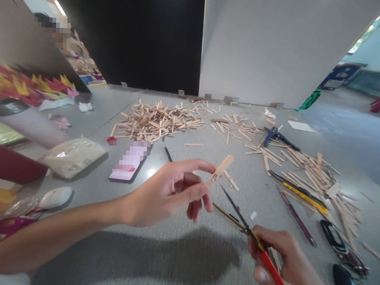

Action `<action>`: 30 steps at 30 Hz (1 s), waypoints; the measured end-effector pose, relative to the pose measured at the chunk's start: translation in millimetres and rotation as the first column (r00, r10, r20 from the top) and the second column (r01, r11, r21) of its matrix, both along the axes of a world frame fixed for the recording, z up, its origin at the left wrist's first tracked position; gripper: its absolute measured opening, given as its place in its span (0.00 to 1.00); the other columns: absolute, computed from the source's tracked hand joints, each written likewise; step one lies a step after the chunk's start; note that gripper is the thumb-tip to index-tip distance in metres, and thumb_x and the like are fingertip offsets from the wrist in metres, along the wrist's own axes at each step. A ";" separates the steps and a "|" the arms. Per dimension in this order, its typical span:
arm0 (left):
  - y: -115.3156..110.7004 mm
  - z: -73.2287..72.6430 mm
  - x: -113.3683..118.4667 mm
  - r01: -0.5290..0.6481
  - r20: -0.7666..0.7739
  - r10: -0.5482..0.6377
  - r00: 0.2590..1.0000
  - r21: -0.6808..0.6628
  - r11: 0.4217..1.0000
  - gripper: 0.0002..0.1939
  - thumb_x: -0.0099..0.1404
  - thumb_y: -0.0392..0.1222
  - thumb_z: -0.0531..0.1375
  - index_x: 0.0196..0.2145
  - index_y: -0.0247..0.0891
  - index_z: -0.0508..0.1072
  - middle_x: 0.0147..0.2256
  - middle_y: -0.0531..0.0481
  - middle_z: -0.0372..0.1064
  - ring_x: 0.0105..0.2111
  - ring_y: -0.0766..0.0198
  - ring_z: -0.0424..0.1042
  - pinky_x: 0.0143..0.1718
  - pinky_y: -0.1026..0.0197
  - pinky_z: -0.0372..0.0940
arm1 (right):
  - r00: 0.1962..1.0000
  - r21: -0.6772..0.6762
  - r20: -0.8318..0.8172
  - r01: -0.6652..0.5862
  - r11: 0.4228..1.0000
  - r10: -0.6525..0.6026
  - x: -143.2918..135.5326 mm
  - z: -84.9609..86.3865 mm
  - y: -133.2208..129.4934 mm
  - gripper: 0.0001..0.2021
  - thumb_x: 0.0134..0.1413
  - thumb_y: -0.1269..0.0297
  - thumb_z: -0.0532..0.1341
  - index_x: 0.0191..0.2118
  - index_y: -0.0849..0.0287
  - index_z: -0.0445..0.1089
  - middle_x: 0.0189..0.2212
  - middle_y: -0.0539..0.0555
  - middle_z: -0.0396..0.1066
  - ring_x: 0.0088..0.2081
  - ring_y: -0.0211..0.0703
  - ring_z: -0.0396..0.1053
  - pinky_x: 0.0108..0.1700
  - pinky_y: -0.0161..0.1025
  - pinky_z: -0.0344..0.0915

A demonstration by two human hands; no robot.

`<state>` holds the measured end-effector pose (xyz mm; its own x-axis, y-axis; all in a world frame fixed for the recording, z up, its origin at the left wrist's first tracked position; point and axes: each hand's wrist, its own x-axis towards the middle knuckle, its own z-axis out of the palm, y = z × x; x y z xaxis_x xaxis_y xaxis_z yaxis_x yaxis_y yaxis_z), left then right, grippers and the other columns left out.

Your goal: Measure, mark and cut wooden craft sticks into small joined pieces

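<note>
Between the thumb and index finger of my left hand [178, 190] is a flat wooden craft stick [226, 162], tilted up to the right, with a small dark mark or notch near my fingertips. My right hand [287, 258], at the lower right, is closed around a pair of scissors [237, 210] with red and yellow handles. Their blades are spread apart and point up-left toward the stick, without visibly touching it. Behind the held stick, another thin stick [231, 180] lies on the grey table [161, 249].
A heap of craft sticks [159, 120] lies at the back; more are scattered right, around blue-handled pliers [275, 137], a yellow cutter knife [306, 196] and a pencil [296, 219]. Left are a phone [130, 161], a plastic packet [75, 155] and a mouse [56, 197]. Upright boards [258, 49] stand behind.
</note>
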<state>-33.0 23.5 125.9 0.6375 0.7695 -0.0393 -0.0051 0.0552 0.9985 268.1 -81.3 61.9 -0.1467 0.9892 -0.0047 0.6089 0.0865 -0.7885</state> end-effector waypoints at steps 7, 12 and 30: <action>-3.1 -1.0 5.1 0.050 -0.082 -0.050 0.995 -0.012 0.999 0.16 0.80 0.46 0.61 0.59 0.37 0.74 0.33 0.50 0.79 0.25 0.69 0.73 0.30 0.67 0.71 | 0.981 0.143 0.180 -0.094 0.985 0.068 6.3 -5.5 4.0 0.24 0.62 0.38 0.68 0.27 0.54 0.78 0.20 0.52 0.71 0.24 0.46 0.70 0.29 0.38 0.69; -3.9 -0.1 6.3 0.091 -0.108 -0.092 0.990 -0.016 0.996 0.14 0.81 0.46 0.59 0.58 0.37 0.76 0.32 0.51 0.79 0.25 0.70 0.73 0.30 0.68 0.71 | 0.966 0.146 0.250 -0.105 0.984 0.067 6.2 -5.5 8.7 0.17 0.59 0.49 0.71 0.25 0.55 0.77 0.19 0.50 0.71 0.23 0.43 0.69 0.26 0.34 0.65; -1.0 0.7 4.3 0.098 -0.149 -0.090 0.985 0.047 0.994 0.15 0.79 0.48 0.61 0.56 0.37 0.76 0.31 0.52 0.78 0.22 0.70 0.70 0.28 0.66 0.70 | 0.988 -0.041 0.143 -0.046 0.998 0.051 9.2 -8.8 7.2 0.20 0.55 0.43 0.74 0.24 0.52 0.76 0.20 0.52 0.73 0.28 0.50 0.72 0.33 0.41 0.70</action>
<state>-28.6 22.5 126.6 0.6972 0.7102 -0.0972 0.1438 -0.0058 0.9896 277.3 -74.1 53.1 -0.1895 0.9797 -0.0657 0.7118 0.0910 -0.6964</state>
